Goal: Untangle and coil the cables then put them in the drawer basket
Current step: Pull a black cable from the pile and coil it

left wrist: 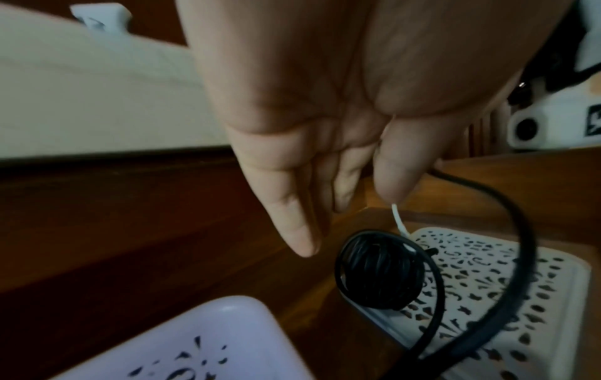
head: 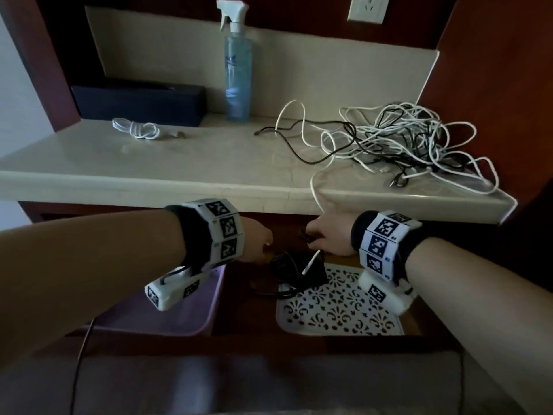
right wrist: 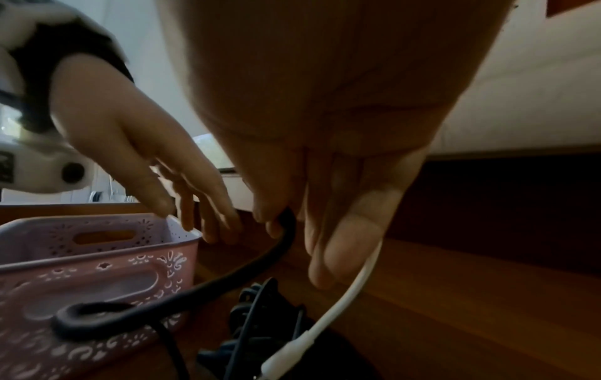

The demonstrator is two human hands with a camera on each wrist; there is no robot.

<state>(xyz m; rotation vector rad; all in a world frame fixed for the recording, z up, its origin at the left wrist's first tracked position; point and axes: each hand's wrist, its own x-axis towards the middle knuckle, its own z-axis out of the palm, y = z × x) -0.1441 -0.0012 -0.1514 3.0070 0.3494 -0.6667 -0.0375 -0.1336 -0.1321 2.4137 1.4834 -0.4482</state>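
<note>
Where the right hand [right wrist: 328,205] pinches a black cable [right wrist: 208,280] between curled fingers, beside a white cable [right wrist: 344,295] trailing off the pale stone counter [head: 191,163] above. Left hand [left wrist: 325,123] slack, fingers straight down, gripping nothing. Just below, a coiled black bundle [left wrist: 379,270], its long axis running front to back, over the white basket [head: 338,310] rim in the open wooden drawer [right wrist: 455,295]; pink basket [right wrist: 97,257] alongside. Farther off, tangled cables [head: 404,139], spray bottle [head: 238,70].
</note>
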